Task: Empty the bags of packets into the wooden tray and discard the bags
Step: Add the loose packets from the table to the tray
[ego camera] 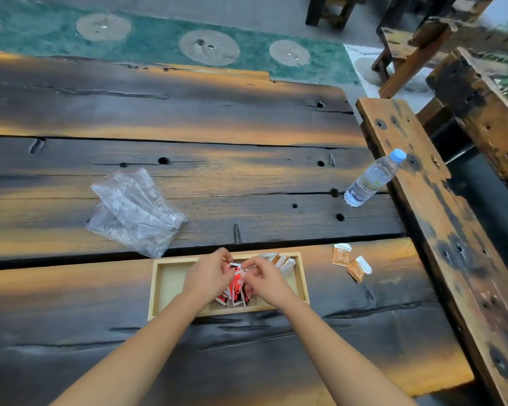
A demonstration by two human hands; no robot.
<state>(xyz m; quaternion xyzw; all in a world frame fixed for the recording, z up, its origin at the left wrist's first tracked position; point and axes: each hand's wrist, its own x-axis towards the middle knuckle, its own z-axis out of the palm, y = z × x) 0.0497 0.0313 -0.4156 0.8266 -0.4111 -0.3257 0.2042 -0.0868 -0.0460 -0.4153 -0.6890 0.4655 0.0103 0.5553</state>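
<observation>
A shallow wooden tray [170, 281] lies on the dark plank table near me. Both hands are over its middle compartment. My left hand [210, 276] and my right hand [266, 278] pinch a bunch of red-and-white packets [235, 285] between them, the packets standing on end in the tray. Orange-and-white packets [282, 260] lean in the tray's far right corner. Two more orange packets [351, 262] lie on the table to the right of the tray. Crumpled clear plastic bags [134, 210] with a red zip strip rest on the table behind and left of the tray.
A clear water bottle [371, 178] with a blue cap stands at the table's right edge. A wooden bench [428, 206] runs along the right side. More wooden benches [405, 51] stand beyond on a green mat [165, 33].
</observation>
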